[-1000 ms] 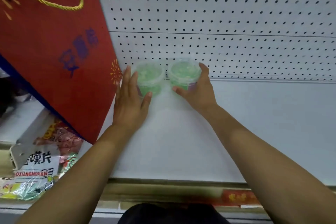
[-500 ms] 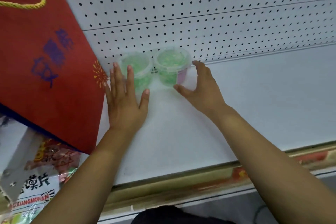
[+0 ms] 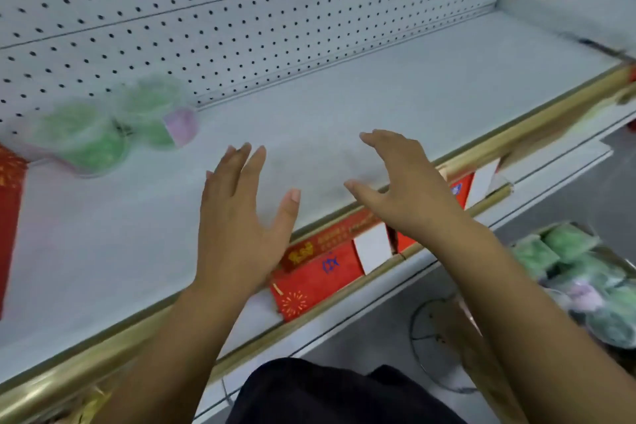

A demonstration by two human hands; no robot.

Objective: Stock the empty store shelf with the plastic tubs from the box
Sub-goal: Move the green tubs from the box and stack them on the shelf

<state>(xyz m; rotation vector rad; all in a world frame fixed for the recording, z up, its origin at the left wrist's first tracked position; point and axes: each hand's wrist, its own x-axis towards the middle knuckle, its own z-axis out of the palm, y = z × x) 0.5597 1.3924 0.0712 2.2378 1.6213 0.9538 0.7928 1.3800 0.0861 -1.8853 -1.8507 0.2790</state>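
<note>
Left hand (image 3: 241, 217) and right hand (image 3: 406, 189) hover spread, empty; tubs (image 3: 81, 138) stand upright by the pegboard (image 3: 241, 10).

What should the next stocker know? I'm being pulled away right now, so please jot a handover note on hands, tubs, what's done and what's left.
Left hand: open, holding nothing, above the shelf.
Right hand: open, empty, above the shelf's front edge.
Green tub and second tub stand side by side at the shelf's back left, by the pegboard.
Done: those two placed.
Left: the remaining tubs, low on the right, go up next; most of the shelf is bare.
</note>
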